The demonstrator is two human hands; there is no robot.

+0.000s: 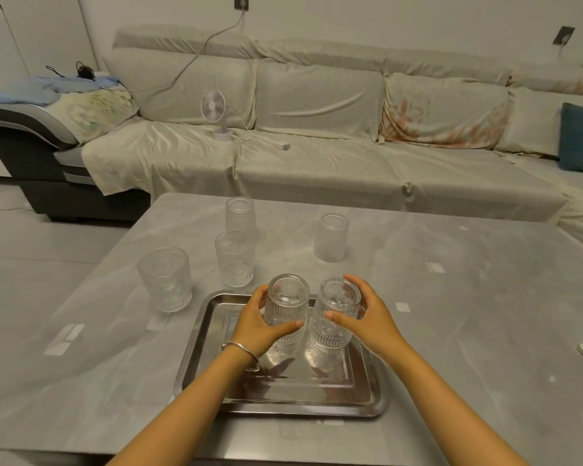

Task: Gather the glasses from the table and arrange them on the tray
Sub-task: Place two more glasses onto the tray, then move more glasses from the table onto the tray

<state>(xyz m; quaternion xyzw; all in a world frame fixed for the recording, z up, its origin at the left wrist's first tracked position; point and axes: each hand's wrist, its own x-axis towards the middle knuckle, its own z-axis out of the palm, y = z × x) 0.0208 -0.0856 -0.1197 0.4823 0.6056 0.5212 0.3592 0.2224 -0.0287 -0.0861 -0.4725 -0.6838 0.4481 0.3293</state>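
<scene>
1. Four ribbed glasses wait on the table (451,331): wide glass (165,279), near glass (234,258), far glass (239,214), right glass (331,237).
2. Left hand (254,322) wraps the left tumbler (286,304) over the tray (196,364).
3. Right hand (372,319) clasps the right tumbler (338,309); it looks fragile and slick, so hold mid-wall.

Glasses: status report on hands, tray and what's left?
Left hand and right hand each grip a glass over the tray. Four glasses on the table, none blocking.
</scene>
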